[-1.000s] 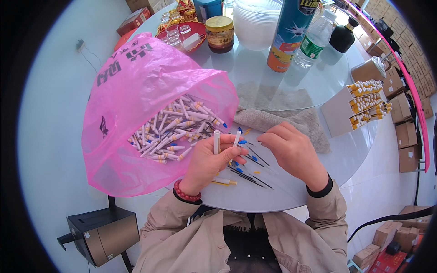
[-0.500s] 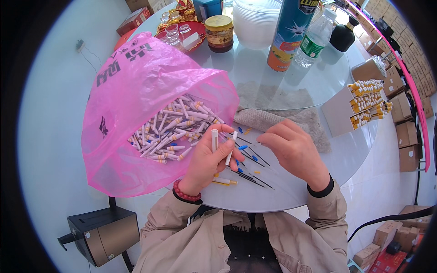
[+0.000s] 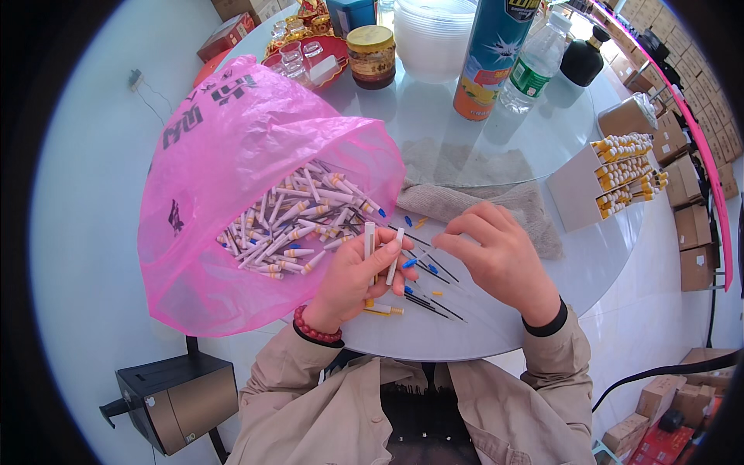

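My left hand [image 3: 341, 283] is closed around two white pen barrels [image 3: 370, 242], one pinched near the thumb and the other upright behind it. To its right, my right hand [image 3: 504, 267] has its thumb and fingertips pressed together; whatever is between them is too small to make out. Black pen refills [image 3: 426, 304] and blue pen parts [image 3: 409, 264] lie on the table below and between the hands. A white and yellow pen piece [image 3: 384, 309] rests by my left wrist. Many white pen barrels [image 3: 298, 225] fill the open pink plastic bag [image 3: 248, 124] at left.
A grey cloth [image 3: 480, 198] lies beyond my hands. On the right stands a white box [image 3: 575, 194] of yellow and white pens. At the back are a spray can [image 3: 484, 85], a water bottle [image 3: 531, 74], a brown jar [image 3: 372, 62] and stacked plastic bowls [image 3: 435, 43].
The left fingers have curled lower, uncovering a blue-tipped piece at the bag's mouth. The left hand's barrels have shifted slightly down. My right hand has moved a little, still pinched.
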The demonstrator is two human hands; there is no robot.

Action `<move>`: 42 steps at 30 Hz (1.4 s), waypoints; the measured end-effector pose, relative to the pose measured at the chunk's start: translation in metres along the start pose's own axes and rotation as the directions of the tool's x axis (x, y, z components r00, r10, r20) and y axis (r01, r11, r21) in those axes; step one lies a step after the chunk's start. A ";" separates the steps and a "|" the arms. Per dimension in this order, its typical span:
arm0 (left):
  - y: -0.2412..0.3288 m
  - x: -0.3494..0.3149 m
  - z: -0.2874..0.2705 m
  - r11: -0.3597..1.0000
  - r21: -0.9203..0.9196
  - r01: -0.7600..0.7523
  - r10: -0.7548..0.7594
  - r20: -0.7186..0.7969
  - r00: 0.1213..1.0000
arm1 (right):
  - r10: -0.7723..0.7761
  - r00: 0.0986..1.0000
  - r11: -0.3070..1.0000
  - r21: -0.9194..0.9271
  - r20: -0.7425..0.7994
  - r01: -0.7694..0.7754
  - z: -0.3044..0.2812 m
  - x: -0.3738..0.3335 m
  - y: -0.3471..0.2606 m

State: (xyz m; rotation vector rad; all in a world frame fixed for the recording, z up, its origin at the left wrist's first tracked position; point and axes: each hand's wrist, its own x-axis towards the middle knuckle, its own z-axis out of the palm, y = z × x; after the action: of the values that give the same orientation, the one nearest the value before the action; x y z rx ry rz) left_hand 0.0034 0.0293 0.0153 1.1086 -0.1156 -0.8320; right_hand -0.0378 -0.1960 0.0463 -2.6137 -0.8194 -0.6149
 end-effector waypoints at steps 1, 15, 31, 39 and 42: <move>0.000 0.000 0.001 1.000 -0.008 0.006 -0.006 0.000 1.000 | -0.016 1.000 1.000 -0.014 -0.002 0.016 0.000 0.000 -0.001; 0.002 0.000 0.004 0.988 0.141 0.067 -0.066 -0.007 0.998 | 0.020 0.993 0.982 -0.183 -0.112 -0.041 -0.008 0.000 0.006; 0.003 -0.001 0.007 0.964 0.263 0.047 -0.045 -0.011 0.999 | -0.008 0.995 0.981 -0.195 -0.100 -0.012 -0.007 0.001 0.002; 0.000 -0.002 0.008 0.960 0.281 0.011 -0.011 0.000 1.000 | -0.001 1.000 0.999 0.033 0.022 0.000 0.000 -0.001 -0.013; -0.002 0.001 0.005 0.947 0.320 -0.023 0.016 0.026 1.000 | -0.068 0.997 0.977 0.199 -0.046 0.076 0.011 0.002 -0.018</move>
State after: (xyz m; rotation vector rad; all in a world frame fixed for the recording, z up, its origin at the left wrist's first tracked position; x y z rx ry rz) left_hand 0.0001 0.0246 0.0159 1.4006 -0.2887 -0.8264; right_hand -0.0441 -0.1764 0.0413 -2.3921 -0.9172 -0.5687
